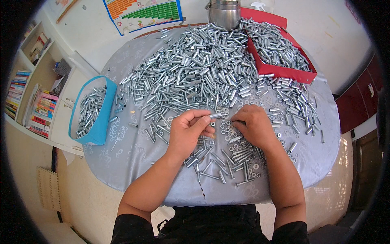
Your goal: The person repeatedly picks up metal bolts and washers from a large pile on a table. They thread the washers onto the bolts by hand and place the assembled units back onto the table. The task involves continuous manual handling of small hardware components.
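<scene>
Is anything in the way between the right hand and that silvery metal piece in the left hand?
Nothing visible stands between the right hand and the metal piece in the left hand. Small nuts and washers show around the gap, but they appear to lie on the tablecloth below.

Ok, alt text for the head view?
A person's left hand holds a metal tube; the right hand is by loose nuts. Beyond lies a heap of tubes and bolts on a grey tablecloth, blue box left, red box right.
</scene>
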`<state>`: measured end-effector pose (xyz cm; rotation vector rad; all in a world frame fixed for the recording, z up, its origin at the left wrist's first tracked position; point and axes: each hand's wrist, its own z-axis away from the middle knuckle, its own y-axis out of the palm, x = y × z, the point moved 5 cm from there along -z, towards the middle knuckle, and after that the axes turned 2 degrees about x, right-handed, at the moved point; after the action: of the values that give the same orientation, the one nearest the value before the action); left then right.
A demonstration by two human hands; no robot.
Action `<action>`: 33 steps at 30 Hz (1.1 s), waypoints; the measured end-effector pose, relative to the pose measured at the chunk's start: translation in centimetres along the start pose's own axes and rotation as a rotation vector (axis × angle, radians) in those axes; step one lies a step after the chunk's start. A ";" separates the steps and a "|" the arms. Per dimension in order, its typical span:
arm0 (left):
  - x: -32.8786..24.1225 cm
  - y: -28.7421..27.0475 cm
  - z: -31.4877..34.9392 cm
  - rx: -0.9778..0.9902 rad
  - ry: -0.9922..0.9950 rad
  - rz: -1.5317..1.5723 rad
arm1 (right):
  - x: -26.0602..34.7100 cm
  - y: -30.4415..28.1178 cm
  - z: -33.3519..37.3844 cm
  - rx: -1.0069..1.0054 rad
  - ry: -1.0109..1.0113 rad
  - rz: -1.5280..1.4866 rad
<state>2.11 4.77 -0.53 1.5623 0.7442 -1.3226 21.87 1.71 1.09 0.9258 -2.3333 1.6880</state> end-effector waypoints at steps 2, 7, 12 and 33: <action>0.1 -0.1 0.0 -0.001 -0.003 0.000 | 0.1 -0.2 -0.1 -0.005 0.022 -0.012; 0.1 0.0 0.0 0.011 -0.004 0.002 | -0.2 -0.3 0.2 -0.070 0.412 -0.579; 0.1 0.1 0.1 0.017 -0.016 -0.024 | 0.1 0.3 0.2 -0.083 0.469 -0.884; 0.1 0.7 0.2 0.128 -0.097 0.023 | 0.5 0.6 0.3 0.110 0.402 -1.126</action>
<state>2.66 4.33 -0.42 1.5894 0.5902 -1.4424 21.23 1.34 0.67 1.3651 -1.0616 1.2882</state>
